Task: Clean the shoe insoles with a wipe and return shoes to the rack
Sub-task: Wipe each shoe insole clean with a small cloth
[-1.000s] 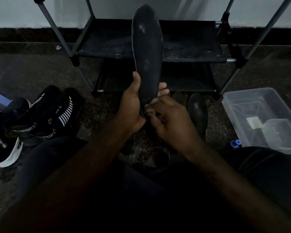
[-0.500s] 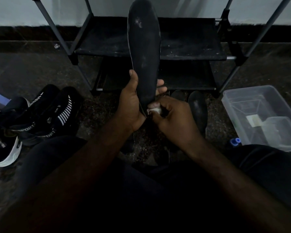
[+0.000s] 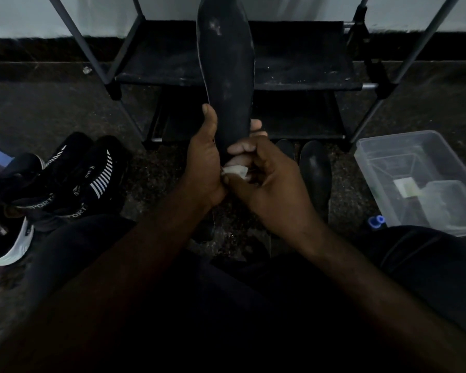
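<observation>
A long black insole (image 3: pixel 226 71) stands upright in front of me, its toe end reaching the top of the view, with pale scuffs near the top. My left hand (image 3: pixel 203 162) grips its lower part, thumb on the left edge and fingertips showing on the right. My right hand (image 3: pixel 267 181) pinches a small white wipe (image 3: pixel 234 170) against the insole's heel end. Behind stands the black shoe rack (image 3: pixel 293 74) with bare shelves. A pair of black shoes (image 3: pixel 316 168) sits on the floor just past my right hand.
Black sport sneakers with white stripes (image 3: pixel 92 181) lie at the left, beside a black and white shoe (image 3: pixel 8 243). A clear plastic bin (image 3: pixel 420 181) sits at the right with a blue cap (image 3: pixel 375 220) near it. My dark-clothed legs fill the foreground.
The insole has risen slightly in the view and turned to show more of its face. The white wipe now shows between my right fingers at the heel end.
</observation>
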Available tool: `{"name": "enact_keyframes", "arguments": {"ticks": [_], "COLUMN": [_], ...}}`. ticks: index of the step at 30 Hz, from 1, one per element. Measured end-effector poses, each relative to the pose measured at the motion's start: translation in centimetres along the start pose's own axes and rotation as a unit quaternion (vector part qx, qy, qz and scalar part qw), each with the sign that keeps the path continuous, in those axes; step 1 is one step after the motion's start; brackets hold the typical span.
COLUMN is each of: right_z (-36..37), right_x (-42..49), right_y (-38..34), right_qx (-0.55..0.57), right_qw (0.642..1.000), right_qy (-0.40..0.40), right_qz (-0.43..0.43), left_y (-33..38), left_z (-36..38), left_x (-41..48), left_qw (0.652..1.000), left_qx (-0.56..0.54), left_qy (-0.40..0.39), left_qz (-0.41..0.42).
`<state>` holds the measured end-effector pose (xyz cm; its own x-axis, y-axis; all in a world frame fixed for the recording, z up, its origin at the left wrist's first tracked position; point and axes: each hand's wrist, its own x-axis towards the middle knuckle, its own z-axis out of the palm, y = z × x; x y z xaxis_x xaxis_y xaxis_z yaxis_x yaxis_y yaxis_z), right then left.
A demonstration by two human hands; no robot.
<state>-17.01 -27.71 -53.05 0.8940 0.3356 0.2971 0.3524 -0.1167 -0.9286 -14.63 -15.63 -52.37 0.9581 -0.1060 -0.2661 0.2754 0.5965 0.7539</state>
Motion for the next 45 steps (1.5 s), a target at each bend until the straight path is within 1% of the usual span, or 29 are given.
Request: {"name": "enact_keyframes", "arguments": {"ticks": [2,4,6,8,10,12,13,16,18,19,22,23,26,28,30,31,33,35,37,39,40,41,42,44,45], "right_z": [-0.4,-0.7,-0.4,-0.2,-0.5,-0.9,-1.0,-0.5,-0.4,-0.5,-1.3,-1.3,-0.9,-0.8,-1.1,-1.4,-1.8,-1.7,-1.6,-1.9,-2.1,-2.3,-2.3,-2.1,-1.9], "right_x": [0.4,0.5,0.3,0.3,0.6,0.9,0.8,0.3,0.3,0.4,1.1,1.0,0.3,0.4,0.8,1.1,1.1,0.7,0.6,1.0,1.2,1.4,1.3,1.1,0.9], "right_y": [0.3,0.3,-0.1,-0.4,0.1,0.6,0.8,0.0,-0.1,0.1,0.7,0.7,-0.1,0.0,0.4,0.5,0.4,0.0,0.3,1.1,1.3,1.4,1.3,0.5,0.3], "right_qx": [-0.048,-0.076,-0.048,-0.036,-0.053,-0.097,-0.097,-0.045,-0.072,-0.099,-0.180,-0.174,-0.094,-0.098,-0.133,-0.143,-0.111,-0.046,-0.029,-0.081,-0.110,-0.121,-0.108,-0.051,-0.034], "right_qw": [0.998,0.996,0.999,0.999,0.998,0.994,0.994,0.999,0.997,0.994,0.980,0.982,0.995,0.994,0.989,0.988,0.994,0.999,1.000,0.995,0.992,0.991,0.994,0.998,0.999], "right_qy": [0.032,0.041,0.012,0.002,0.027,0.053,0.050,0.006,0.011,0.025,0.066,0.063,0.017,0.031,0.055,0.054,0.015,-0.024,0.002,0.050,0.059,0.055,0.034,-0.023,-0.030], "right_qz": [-0.015,-0.022,-0.017,-0.024,-0.023,-0.024,-0.021,-0.013,-0.039,-0.048,-0.050,-0.046,-0.035,-0.046,-0.044,-0.035,-0.013,-0.005,-0.001,-0.005,-0.007,-0.003,0.007,0.022,0.018], "left_y": [0.1,0.2,0.3,0.2,0.0,0.0,0.0,0.1,0.1,0.1,0.0,0.0,-0.1,-0.3,-0.4,-0.4,-0.4,-0.3,-0.5,-0.6,-0.7,-0.7,-0.7,-0.7,-0.7], "left_z": [0.1,0.1,0.0,-0.2,-0.2,0.0,0.1,0.3,0.3,0.4,0.6,0.7,0.8,0.9,0.8,0.8,0.9,1.0,1.2,1.3,1.3,1.2,1.2,1.0,1.0], "left_x": [0.1,0.3,0.4,0.4,0.5,0.4,0.4,0.2,0.1,0.1,0.0,0.0,-0.1,-0.1,-0.1,-0.1,-0.1,-0.2,-0.1,-0.1,0.0,0.0,0.0,0.1,0.0], "left_qw": [1.000,1.000,0.999,0.999,0.999,0.999,0.999,0.999,0.999,0.999,0.999,0.999,0.999,0.999,0.999,0.999,0.999,0.998,0.999,0.999,0.999,0.999,1.000,0.999,0.999], "left_qx": [0.007,0.014,0.011,0.007,0.012,0.018,0.017,0.019,0.018,0.016,0.015,0.012,0.011,0.014,0.013,0.011,0.015,0.027,0.019,0.004,-0.002,-0.006,-0.002,0.013,0.014], "left_qy": [-0.013,-0.012,-0.015,-0.019,-0.030,-0.027,-0.023,-0.002,0.003,-0.003,0.007,0.014,0.031,0.029,0.015,0.015,0.033,0.040,0.033,0.017,0.008,0.003,0.006,0.024,0.026], "left_qz": [0.007,0.014,0.031,0.036,0.024,0.026,0.027,0.035,0.031,0.027,0.035,0.038,0.026,0.021,0.033,0.038,0.038,0.037,0.028,0.028,0.032,0.033,0.030,0.018,0.016]}}
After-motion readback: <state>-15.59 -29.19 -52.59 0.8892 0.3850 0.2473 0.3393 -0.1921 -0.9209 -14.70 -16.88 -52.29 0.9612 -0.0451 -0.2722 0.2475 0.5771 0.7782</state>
